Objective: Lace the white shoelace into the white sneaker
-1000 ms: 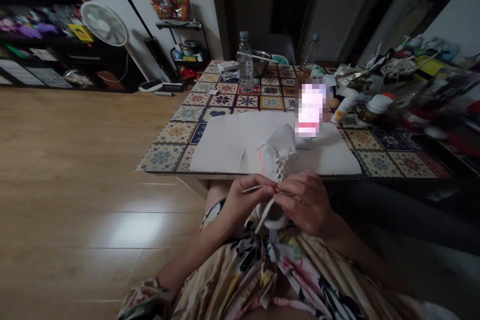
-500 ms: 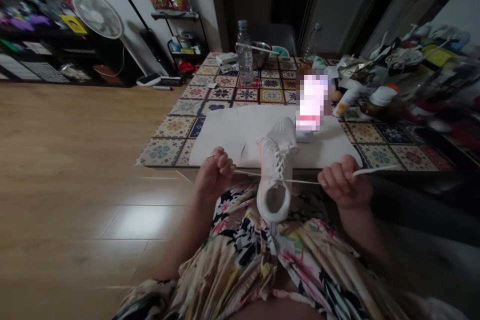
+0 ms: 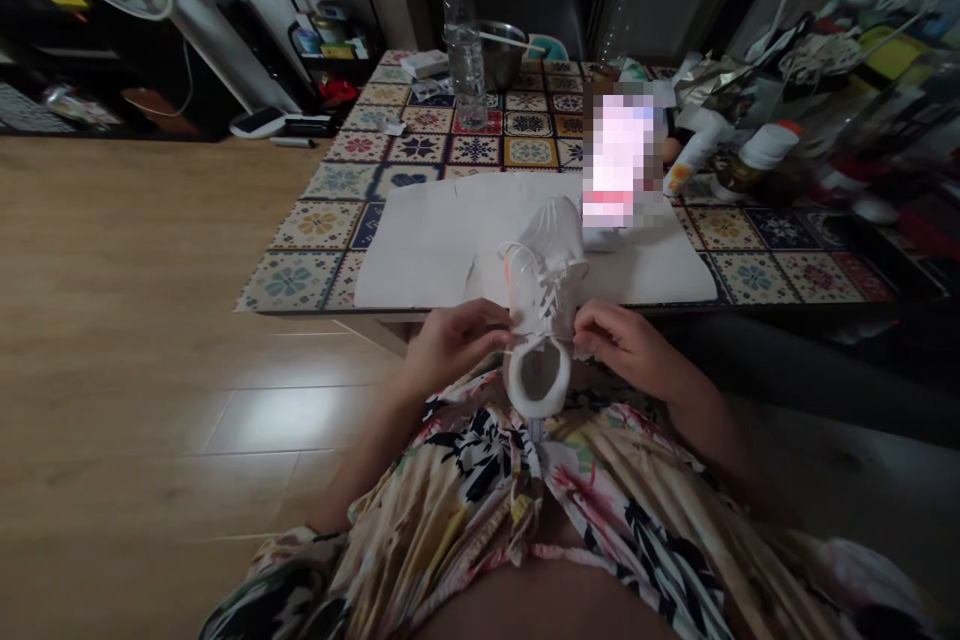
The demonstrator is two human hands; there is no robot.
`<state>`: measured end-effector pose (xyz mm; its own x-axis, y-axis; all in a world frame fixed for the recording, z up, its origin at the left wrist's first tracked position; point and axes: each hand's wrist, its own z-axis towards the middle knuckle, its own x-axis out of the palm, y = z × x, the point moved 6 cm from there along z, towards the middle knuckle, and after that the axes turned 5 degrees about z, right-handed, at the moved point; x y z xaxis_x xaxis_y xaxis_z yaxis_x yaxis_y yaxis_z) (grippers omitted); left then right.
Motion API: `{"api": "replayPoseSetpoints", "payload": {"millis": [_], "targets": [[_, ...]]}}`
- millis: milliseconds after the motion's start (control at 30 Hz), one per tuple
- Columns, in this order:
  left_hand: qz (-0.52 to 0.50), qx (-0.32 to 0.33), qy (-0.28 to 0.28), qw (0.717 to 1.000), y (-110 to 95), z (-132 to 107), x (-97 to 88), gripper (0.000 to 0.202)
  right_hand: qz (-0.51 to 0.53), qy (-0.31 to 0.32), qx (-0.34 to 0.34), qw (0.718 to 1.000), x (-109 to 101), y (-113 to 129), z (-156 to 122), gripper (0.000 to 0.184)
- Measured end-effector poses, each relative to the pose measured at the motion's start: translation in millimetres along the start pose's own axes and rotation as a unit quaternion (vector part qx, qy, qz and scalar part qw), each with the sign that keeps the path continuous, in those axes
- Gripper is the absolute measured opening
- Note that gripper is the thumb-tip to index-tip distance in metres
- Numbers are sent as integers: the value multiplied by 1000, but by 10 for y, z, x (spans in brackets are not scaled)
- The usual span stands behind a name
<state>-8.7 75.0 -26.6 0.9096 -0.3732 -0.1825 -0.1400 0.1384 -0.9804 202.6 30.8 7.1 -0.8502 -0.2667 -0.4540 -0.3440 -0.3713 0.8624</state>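
While the white sneaker [image 3: 541, 320] stands heel-down on the lap [image 3: 480, 480], the left hand [image 3: 456, 345] and right hand [image 3: 626, 348] flank it, each grip pinched together, seemingly on its laces [image 3: 553, 292], toe on the counter [image 3: 300, 270] just beyond.

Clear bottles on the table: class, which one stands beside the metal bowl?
The left bottle, right next to the bowl; the other clear bottle stands farther right, apart from it.
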Motion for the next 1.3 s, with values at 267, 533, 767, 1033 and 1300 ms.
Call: {"api": "replayPoseSetpoints", "payload": {"millis": [267, 533, 767, 1033, 1300], "targets": [[201, 66, 97, 973, -94, -19, 50, 16, -2, 30, 49, 998, -44, -146, -58, 20], [33, 132, 190, 972, -168, -10, 4, 20, 270, 36, -4, 962, -105, -91, -24, 28], [-281, 73, 60, 955, -190, 84, 323, 36, 460, -84, -29, 883, 186, -30, 129, 18], [-230, 106, 37, 967, -196, 102, 388, 22, 316, -162, -24, 934, 240, -91, 139, 13], [-204, 51, 8, 978, -259, 31, 471, 34, 185, -175, -65, 965, 222, 45, 78, 8]]}}
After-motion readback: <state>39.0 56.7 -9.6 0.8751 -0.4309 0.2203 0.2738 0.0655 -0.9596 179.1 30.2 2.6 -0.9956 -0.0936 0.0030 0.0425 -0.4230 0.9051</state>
